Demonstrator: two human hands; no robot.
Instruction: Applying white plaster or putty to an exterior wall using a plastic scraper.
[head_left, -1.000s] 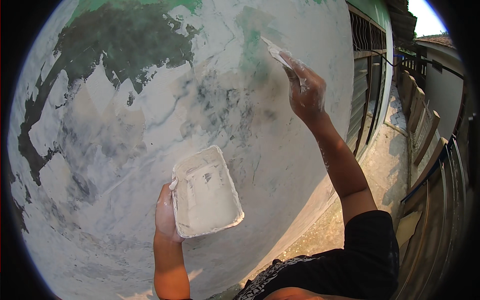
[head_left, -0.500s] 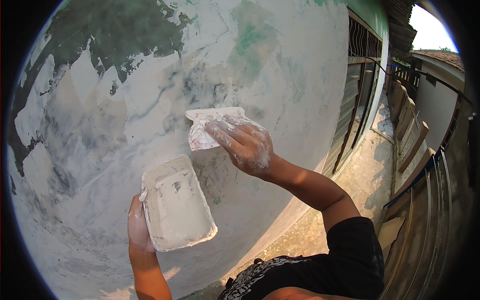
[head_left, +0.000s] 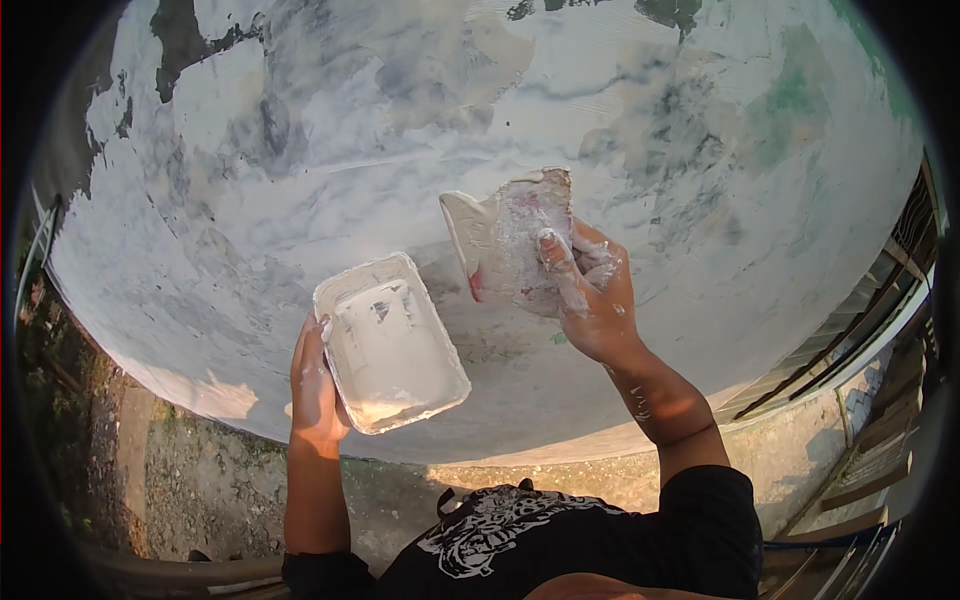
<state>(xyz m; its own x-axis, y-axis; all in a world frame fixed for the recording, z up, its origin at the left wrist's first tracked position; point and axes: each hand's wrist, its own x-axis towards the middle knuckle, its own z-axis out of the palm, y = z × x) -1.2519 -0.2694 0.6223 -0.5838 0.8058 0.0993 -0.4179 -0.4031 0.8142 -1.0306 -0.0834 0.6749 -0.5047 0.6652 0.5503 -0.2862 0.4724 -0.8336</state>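
Observation:
My left hand (head_left: 315,388) grips the left side of a white-crusted rectangular tray (head_left: 441,326). A layer of smooth, pale putty (head_left: 390,350) lies in it. To the right of the tray, my right hand (head_left: 600,300) holds a wide, flat putty spreader (head_left: 530,240), thumb on its face and the fingers mostly hidden behind. Putty clings thickly along the spreader's left edge, and white smears coat my right hand. Both tools are in front of a wall (head_left: 380,215) covered in patchy white and grey filler.
Green paint (head_left: 795,95) and dark patches show on the wall. A barred, slatted window (head_left: 850,340) is at the far right. Below the wall runs a rough concrete path (head_left: 220,475), with plants (head_left: 45,350) at the left and slats or rails (head_left: 880,450) at lower right.
My right hand has turned the spreader from lying against the wall to showing its smeared face, farther right in view. The tray is slightly higher and to the right. The view has swung left.

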